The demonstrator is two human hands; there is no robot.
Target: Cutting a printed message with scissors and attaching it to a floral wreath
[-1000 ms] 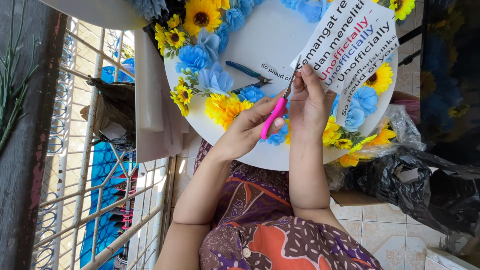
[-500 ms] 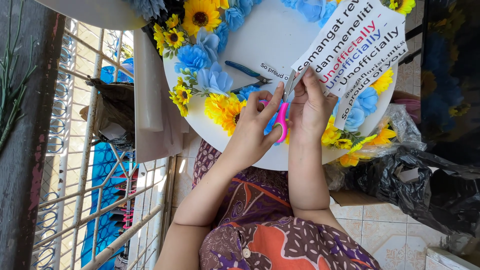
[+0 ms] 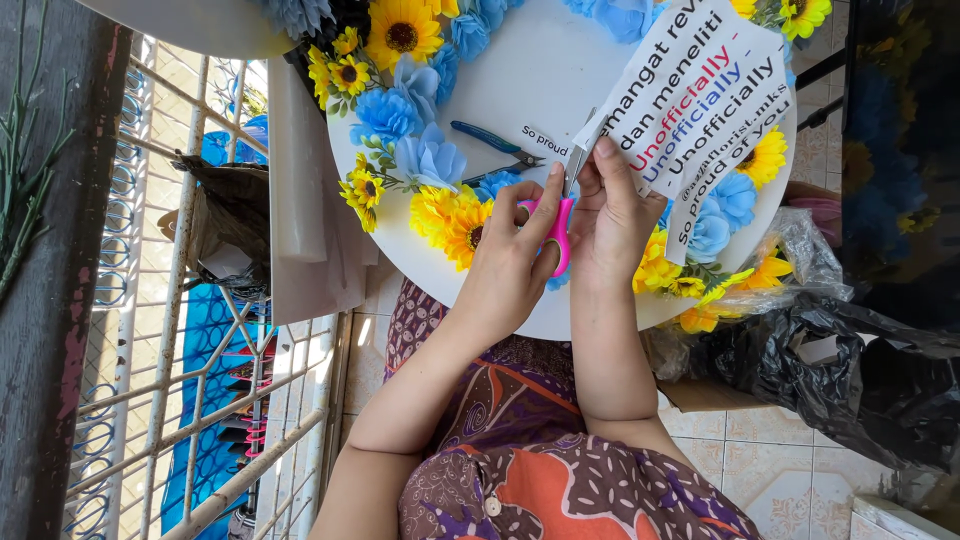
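Note:
My left hand (image 3: 505, 265) holds pink-handled scissors (image 3: 560, 232), whose blades point up into the lower left edge of a white printed paper sheet (image 3: 700, 100). My right hand (image 3: 620, 225) pinches that edge of the sheet, thumb on top, right beside the blades. Both hands hover over a round white board (image 3: 540, 70) ringed with yellow sunflowers (image 3: 400, 35) and blue fabric flowers (image 3: 425, 160). Blue-handled pliers (image 3: 490, 140) and a small cut paper strip (image 3: 545, 143) lie on the board just left of the scissors.
A black plastic bag (image 3: 850, 370) bulges at the right, below the board. A white metal gate (image 3: 150, 300) fills the left side, with a crumpled brown paper bag (image 3: 225, 235) against it. My patterned lap (image 3: 560, 480) is at the bottom, tiled floor (image 3: 790, 470) beside it.
My left hand has shifted its grip on the scissors, turning them from slanted to upright with the blades into the sheet's edge. My right hand has kept its pinch on the paper.

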